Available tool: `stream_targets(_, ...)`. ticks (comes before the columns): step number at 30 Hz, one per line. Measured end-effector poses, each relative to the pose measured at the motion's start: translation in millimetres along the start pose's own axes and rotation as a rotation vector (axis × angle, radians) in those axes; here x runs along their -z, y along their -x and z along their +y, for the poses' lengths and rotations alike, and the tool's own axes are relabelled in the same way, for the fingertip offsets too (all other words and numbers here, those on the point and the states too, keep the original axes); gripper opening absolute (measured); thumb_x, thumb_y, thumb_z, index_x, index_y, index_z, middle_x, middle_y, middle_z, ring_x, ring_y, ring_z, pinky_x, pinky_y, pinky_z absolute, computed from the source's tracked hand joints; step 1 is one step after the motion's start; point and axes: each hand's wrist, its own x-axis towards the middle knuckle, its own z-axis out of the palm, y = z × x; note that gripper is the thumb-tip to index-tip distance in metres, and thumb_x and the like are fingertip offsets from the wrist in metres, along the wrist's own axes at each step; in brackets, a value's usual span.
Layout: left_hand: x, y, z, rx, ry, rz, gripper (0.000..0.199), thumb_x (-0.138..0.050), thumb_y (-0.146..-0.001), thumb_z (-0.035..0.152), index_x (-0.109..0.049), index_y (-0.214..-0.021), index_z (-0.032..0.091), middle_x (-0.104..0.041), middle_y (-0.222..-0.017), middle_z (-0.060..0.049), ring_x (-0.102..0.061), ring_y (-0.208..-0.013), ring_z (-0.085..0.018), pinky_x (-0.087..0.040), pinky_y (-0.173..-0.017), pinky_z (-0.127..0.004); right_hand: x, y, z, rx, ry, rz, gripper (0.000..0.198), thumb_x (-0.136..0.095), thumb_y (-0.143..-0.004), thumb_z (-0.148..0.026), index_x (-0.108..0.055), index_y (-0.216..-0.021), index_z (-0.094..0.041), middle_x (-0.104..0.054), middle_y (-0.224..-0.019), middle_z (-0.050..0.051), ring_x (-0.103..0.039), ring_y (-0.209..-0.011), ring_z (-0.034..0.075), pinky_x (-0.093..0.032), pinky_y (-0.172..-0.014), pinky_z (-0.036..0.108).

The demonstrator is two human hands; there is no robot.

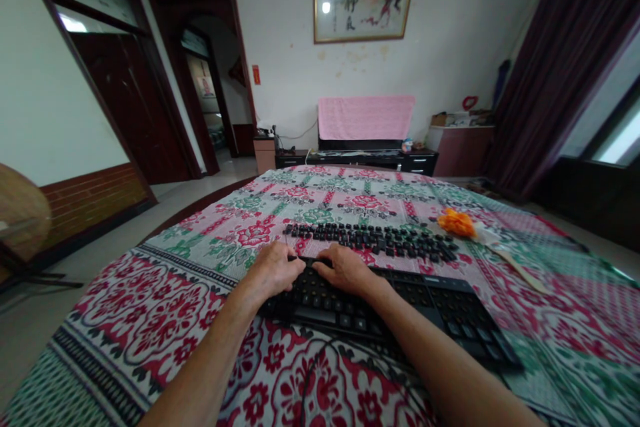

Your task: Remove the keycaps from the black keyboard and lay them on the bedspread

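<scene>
A black keyboard (435, 300) lies at a slant on the patterned tablecloth, and many of its key positions show no keycap. My left hand (276, 270) is closed at its upper left corner, thumb on top and the other fingers mostly hidden. Just to the right, my right hand (345, 268) bends over the upper left part of the keys, thumb and fingers drawn together. Whatever may be between those fingertips is too small to make out. Behind the keyboard, loose black keycaps (370, 238) are spread in rough rows.
The flowered tablecloth (190, 307) covers a round table. Right of the keycaps lie an orange flower-like bundle (456, 222) and a pale wooden-looking stick (523, 270). A black cable (307, 373) runs off the near side of the keyboard. A low cabinet (420, 163) stands along the far wall.
</scene>
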Motion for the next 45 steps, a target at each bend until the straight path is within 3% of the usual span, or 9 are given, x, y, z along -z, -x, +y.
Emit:
stream_targets(6,5,4,6,0.009,0.001,0.018,0.028,-0.048,-0.068,0.024,-0.064,-0.089,0.013,-0.06,-0.047,-0.002,-0.055,-0.038,-0.012,-0.039,-0.04,-0.018,1,3,-1,0.003,0.011,0.016,0.04,-0.037,-0.084,-0.045,-0.065,-0.093,-0.018,-0.061,-0.088,0.009,-0.056,-0.082,0.017,-0.039,-0.073,0.025)
stream_targets(12,3,2,4,-0.037,-0.023,0.082,0.024,-0.049,-0.067,0.025,-0.065,-0.082,0.014,-0.061,-0.046,-0.003,-0.057,-0.043,-0.013,-0.038,-0.042,-0.018,8,1,1,0.029,-0.006,-0.02,0.038,-0.038,-0.084,-0.042,-0.066,-0.087,-0.016,-0.064,-0.083,0.009,-0.057,-0.077,0.016,-0.038,-0.069,0.023)
stream_targets(17,-2,2,8,0.044,0.195,0.031,0.02,-0.052,-0.065,0.022,-0.061,-0.079,0.012,-0.066,-0.06,-0.006,-0.061,-0.047,-0.016,-0.039,-0.039,-0.019,15,7,12,0.083,-0.055,-0.036,0.036,-0.041,-0.083,-0.041,-0.067,-0.088,-0.016,-0.067,-0.081,0.008,-0.059,-0.071,0.016,-0.038,-0.064,0.023)
stream_targets(23,10,4,9,0.147,0.466,-0.073,0.024,-0.056,-0.067,0.025,-0.054,-0.087,0.011,-0.067,-0.067,-0.008,-0.065,-0.056,-0.016,-0.044,-0.042,-0.018,15,11,19,0.121,-0.123,-0.017,0.033,-0.044,-0.082,-0.037,-0.066,-0.096,-0.017,-0.067,-0.086,0.008,-0.059,-0.077,0.016,-0.039,-0.068,0.023)
stream_targets(26,10,3,10,0.123,0.464,-0.036,0.025,-0.056,-0.068,0.026,-0.054,-0.089,0.01,-0.066,-0.068,-0.008,-0.065,-0.056,-0.017,-0.044,-0.042,-0.018,15,11,18,0.117,-0.15,-0.003,0.03,-0.046,-0.08,-0.034,-0.066,-0.094,-0.017,-0.066,-0.084,0.007,-0.058,-0.075,0.016,-0.04,-0.068,0.024)
stream_targets(30,-1,2,16,0.082,0.448,0.041,0.024,-0.054,-0.069,0.026,-0.055,-0.088,0.01,-0.067,-0.069,-0.009,-0.065,-0.055,-0.018,-0.044,-0.041,-0.019,20,13,7,0.184,-0.258,0.154,0.03,-0.054,-0.071,-0.021,-0.062,-0.099,-0.016,-0.062,-0.095,0.007,-0.055,-0.085,0.015,-0.039,-0.077,0.025)
stream_targets(34,-9,1,17,0.035,0.44,0.086,0.024,-0.055,-0.068,0.028,-0.057,-0.085,0.012,-0.067,-0.068,-0.006,-0.065,-0.055,-0.017,-0.046,-0.043,-0.02,26,15,-6,0.22,-0.344,0.092,0.023,-0.059,-0.069,-0.026,-0.064,-0.089,-0.017,-0.063,-0.082,0.002,-0.055,-0.075,0.013,-0.039,-0.068,0.022)
stream_targets(37,-10,-1,16,0.018,0.475,0.115,0.025,-0.055,-0.067,0.029,-0.057,-0.086,0.013,-0.067,-0.067,-0.006,-0.065,-0.054,-0.017,-0.047,-0.044,-0.02,24,14,-9,0.208,-0.351,0.021,0.017,-0.056,-0.072,-0.028,-0.065,-0.079,-0.017,-0.062,-0.07,-0.001,-0.052,-0.063,0.01,-0.035,-0.058,0.019)
stream_targets(45,-17,-2,22,-0.027,0.701,0.168,0.03,-0.057,-0.068,0.036,-0.057,-0.088,0.014,-0.067,-0.068,-0.003,-0.066,-0.059,-0.015,-0.048,-0.048,-0.019,18,7,-4,-0.006,-0.425,0.138,0.014,-0.052,-0.071,-0.025,-0.063,-0.074,-0.016,-0.058,-0.059,-0.002,-0.046,-0.052,0.007,-0.029,-0.048,0.017)
